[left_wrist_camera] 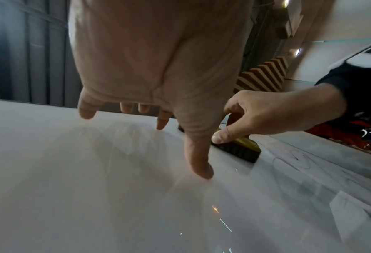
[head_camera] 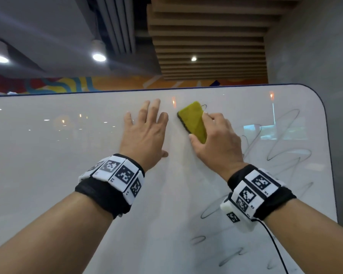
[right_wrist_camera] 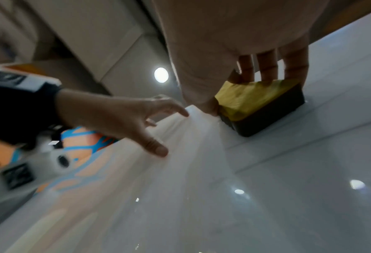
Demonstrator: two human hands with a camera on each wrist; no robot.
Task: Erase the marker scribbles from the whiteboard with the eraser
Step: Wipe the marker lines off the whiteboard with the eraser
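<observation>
I had the eraser [head_camera: 192, 120] in my right hand [head_camera: 216, 143], thumb pinching one long side and the fingers curled over the far edge; its dark felt face sat flat against the whiteboard [head_camera: 67, 155], yellow back toward me. It lay close under the whiteboard's top edge, right of centre; its long axis ran on a slant, the upper end tipped toward the board's top and slightly leftward; the right wrist view confirmed the felt was touching the surface. My left hand [head_camera: 145, 131] lay just beside the eraser on its left, fingers straight and spread, holding nothing; from the left wrist view the fingertips [left_wrist_camera: 201, 171] seemed to press the board, which I took as bracing.

What mattered for the next stroke: the remaining scribbles [head_camera: 281, 139] all lay to the eraser's right and below it, running down toward the board's right edge and lower right part; one small dark loop showed right at the eraser's upper end. Left of the eraser the board looked wiped. So I judged the task partly done; the right hand, already the nearer one, would have to sweep away from the left hand, rightward and downward, keeping the long side broadside to the stroke; tilting off the felt would risk missed streaks.
</observation>
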